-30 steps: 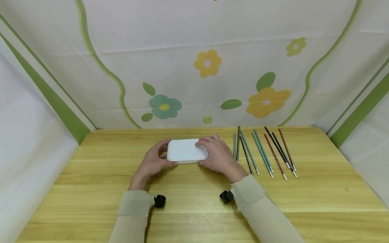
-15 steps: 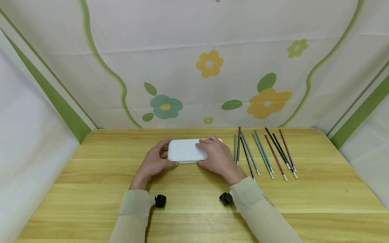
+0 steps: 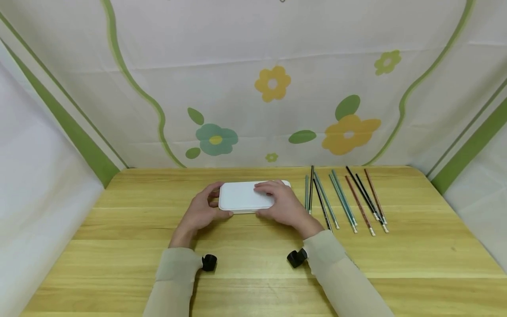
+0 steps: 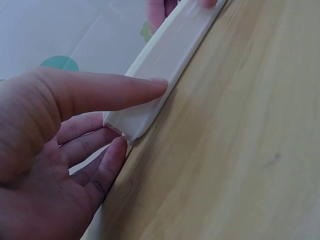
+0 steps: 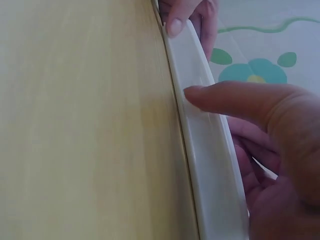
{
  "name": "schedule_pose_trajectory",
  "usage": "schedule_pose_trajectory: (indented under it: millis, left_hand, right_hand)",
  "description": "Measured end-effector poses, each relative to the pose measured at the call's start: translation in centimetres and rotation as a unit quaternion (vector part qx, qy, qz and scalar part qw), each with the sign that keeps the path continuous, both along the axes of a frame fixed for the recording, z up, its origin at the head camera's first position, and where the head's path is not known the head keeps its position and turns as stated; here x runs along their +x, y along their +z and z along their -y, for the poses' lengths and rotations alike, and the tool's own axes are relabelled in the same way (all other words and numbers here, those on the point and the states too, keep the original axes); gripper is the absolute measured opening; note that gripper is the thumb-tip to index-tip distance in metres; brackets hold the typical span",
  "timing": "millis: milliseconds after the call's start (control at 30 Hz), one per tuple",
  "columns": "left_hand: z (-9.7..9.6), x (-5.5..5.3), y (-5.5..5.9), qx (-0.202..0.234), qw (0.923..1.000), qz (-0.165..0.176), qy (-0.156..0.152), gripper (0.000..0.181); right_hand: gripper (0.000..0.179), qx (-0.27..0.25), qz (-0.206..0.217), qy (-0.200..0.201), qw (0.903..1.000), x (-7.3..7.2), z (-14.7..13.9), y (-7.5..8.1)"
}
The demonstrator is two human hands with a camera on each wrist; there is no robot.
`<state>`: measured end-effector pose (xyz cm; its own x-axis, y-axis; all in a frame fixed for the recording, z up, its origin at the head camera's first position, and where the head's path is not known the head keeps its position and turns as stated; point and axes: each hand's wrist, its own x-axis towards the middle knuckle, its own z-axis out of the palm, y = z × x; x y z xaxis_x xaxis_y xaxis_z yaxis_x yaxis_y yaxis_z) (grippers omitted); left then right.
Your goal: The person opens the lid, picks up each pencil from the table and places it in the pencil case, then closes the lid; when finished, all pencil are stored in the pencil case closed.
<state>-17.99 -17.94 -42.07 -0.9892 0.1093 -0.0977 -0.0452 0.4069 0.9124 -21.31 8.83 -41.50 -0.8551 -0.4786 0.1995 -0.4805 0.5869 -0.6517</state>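
On one box (white), two hands.

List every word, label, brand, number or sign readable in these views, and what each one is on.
None can be read.
White case: no lettering on the parts that show.
Pencils: any print is too small to read.
Backdrop: flowers, leaves and green bands only, no letters or numbers visible.

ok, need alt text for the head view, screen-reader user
A person's left hand and right hand hold a flat white rectangular case on a light wood-grain table. Slim black, teal and reddish pencils with white eraser ends lie spread to its right; flower-printed white fabric hangs behind.
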Motion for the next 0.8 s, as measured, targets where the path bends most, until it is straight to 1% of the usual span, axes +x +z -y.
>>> schedule_pose_trajectory:
  millis: [233,400,533,667,800]
  left_hand:
    - [0.1,0.3,-0.2,-0.001,1.0000,0.002,0.004,0.093]
    - [0.2,0.5,-0.3,-0.003,1.0000,0.003,0.006,0.093]
    - [0.3,0.5,-0.2,-0.005,1.0000,-0.001,0.004,0.092]
    - [0.2,0.2,-0.1,-0.007,1.0000,-0.003,-0.002,0.092]
    - [0.1,-0.1,0.0,-0.007,1.0000,-0.004,-0.004,0.092]
  right_hand:
    - [0.063,0.036,-0.003,0.004,0.9993,0.2,0.3,0.3]
    - [0.063,0.031,0.004,0.004,0.9995,0.2,0.5,0.5]
    - [0.063,0.031,0.014,0.004,0.9994,0.1,0.6,0.7]
    - [0.063,0.068,0.013,0.014,0.9975,0.2,0.7,1.1]
    - [0.062,0.118,-0.002,0.028,0.9926,0.4,0.9,1.8]
